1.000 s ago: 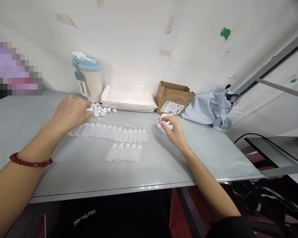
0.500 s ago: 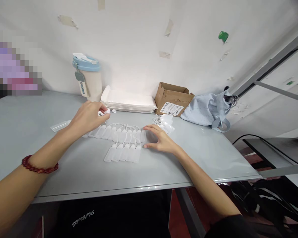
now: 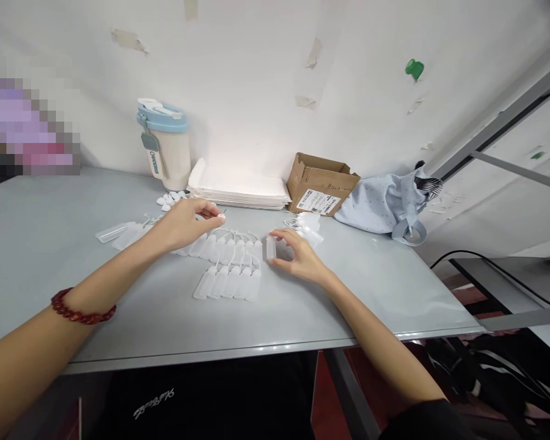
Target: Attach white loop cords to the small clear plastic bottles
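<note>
My left hand (image 3: 195,220) is above the row of translucent plastic pieces, with a small white cap (image 3: 220,217) pinched between thumb and fingers. A thin dark tip sticks out near the cap. On the right, my right hand (image 3: 296,253) has its thumb and fingers round the long ends of one small translucent bottle-like piece (image 3: 271,247). Beside that hand lies a row of similar translucent pieces with thin cord loops (image 3: 227,252). In front of it is a shorter row of the same pieces (image 3: 229,283). Several small white caps (image 3: 170,199) are heaped behind my left hand.
A blue-lidded cup (image 3: 169,146), a stack of white envelopes (image 3: 238,189), a cardboard box (image 3: 321,186) and a light blue cloth bag (image 3: 371,201) stand along the wall. More looped pieces (image 3: 307,226) lie by the box, and others (image 3: 119,233) at left.
My left hand has moved right from the cap heap, carrying a white cap. At the row's right end, my right hand has taken one translucent piece slightly away from the others.
</note>
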### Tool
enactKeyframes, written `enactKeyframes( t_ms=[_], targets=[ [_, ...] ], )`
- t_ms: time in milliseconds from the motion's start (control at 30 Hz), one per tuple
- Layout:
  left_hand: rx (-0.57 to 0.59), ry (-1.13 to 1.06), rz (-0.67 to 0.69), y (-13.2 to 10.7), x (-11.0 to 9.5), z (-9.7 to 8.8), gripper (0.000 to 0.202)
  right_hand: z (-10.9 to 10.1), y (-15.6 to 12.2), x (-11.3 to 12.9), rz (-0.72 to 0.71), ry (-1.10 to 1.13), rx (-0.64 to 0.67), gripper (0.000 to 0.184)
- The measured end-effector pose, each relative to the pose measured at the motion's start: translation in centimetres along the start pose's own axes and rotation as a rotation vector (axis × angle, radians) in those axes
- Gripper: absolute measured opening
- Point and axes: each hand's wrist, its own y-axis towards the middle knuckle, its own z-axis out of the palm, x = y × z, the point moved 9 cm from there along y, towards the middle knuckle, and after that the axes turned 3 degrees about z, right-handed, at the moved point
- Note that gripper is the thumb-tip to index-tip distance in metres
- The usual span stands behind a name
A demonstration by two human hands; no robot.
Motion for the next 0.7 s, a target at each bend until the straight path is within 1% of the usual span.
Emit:
enactKeyframes(
  t_ms=[133,333,500,600,700],
  targets=[
    [0.027,-0.118,-0.012,-0.4,-0.8,1.0,0.029,-0.9,-0.1,0.6,-0.027,0.111,-0.083,0.053],
    [0.106,-0.440,-0.111,-1.3,-1.3,3.4,0.030,-1.3,-0.3,1.7,-0.034,0.256,-0.144,0.053],
    [0.169,-0.533,-0.107,-1.7,-1.7,4.8,0.024,-1.2,-0.4,2.4,-0.041,0.338,-0.159,0.051],
    [0.211,-0.594,-0.105,-1.7,-1.7,5.5,0.022,-1.1,-0.5,2.4,0.007,0.475,-0.150,0.051],
    [0.270,-0.670,-0.124,-1.9,-1.7,6.5,0.023,-0.3,-0.4,2.4,0.090,0.683,-0.043,0.051]
  ],
)
